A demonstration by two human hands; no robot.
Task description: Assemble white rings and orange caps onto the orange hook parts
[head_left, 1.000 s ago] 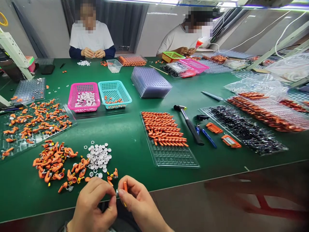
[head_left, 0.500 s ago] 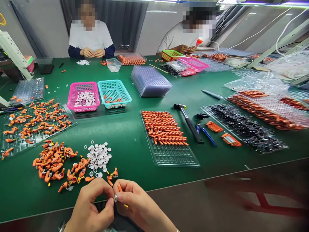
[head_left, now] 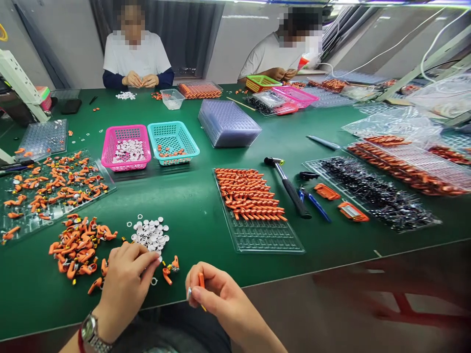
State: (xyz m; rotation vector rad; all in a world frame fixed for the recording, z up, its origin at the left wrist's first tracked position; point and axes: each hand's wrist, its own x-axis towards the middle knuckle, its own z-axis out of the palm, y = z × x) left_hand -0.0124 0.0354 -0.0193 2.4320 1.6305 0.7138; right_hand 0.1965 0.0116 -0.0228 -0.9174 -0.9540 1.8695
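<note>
My left hand (head_left: 130, 274) reaches over the near edge of a pile of small white round discs (head_left: 149, 233). Its thumb and index finger are pinched together on a white disc at the pile's edge. In my right hand (head_left: 213, 289), held low past the table edge, an orange earbud shell (head_left: 201, 280) is gripped between thumb and fingers, with a silvery round part at its side and a yellow tip below. A few loose orange earbud shells (head_left: 167, 275) lie between the hands. Left of the discs is a heap of similar orange shells (head_left: 79, 247), partly hidden by my left hand.
A clear tray of orange parts (head_left: 267, 240) lies ahead, beside a hammer (head_left: 290, 191) and blue-handled pliers (head_left: 318, 208). Pink (head_left: 108, 159) and turquoise (head_left: 176, 159) baskets and stacked clear trays (head_left: 230, 122) stand farther back. Two people (head_left: 137, 59) sit opposite.
My left hand has left the orange earbud shell and moved up and left to the white discs. My right hand has shifted slightly right, still holding the shell.
</note>
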